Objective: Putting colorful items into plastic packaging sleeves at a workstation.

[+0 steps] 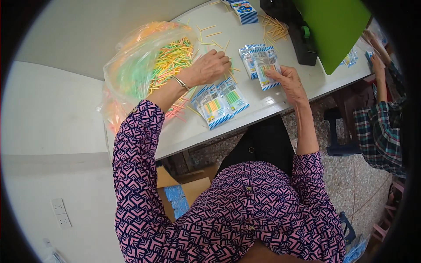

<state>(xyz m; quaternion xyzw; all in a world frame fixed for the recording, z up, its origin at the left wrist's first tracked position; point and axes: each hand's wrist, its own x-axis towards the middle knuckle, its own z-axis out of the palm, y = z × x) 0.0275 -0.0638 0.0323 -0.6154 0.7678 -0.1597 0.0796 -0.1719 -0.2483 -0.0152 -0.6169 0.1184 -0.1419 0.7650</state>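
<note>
My right hand (291, 83) grips a small clear packet (268, 79) with blue-and-white striped ends and thin coloured sticks inside. The thumb lies across its front. Another such packet (249, 65) sits just behind it. Over the table, my left hand (206, 68) is curled with its fingertips turned down; what they hold, if anything, is hidden. Just below that hand lie several filled packets (213, 106), overlapping, with orange and green sticks showing. To its left, a large clear plastic bag (131, 65) gapes around a heap of thin yellow, orange, green and pink sticks (173, 57).
Loose yellow sticks (275, 30) lie at the back of the white table (258, 103), near stacked blue packets (244, 11). A black tape dispenser (305, 46) stands beside a green panel (333, 30). At right, another person in a plaid sleeve (372, 131) works. A cardboard box (195, 189) sits below.
</note>
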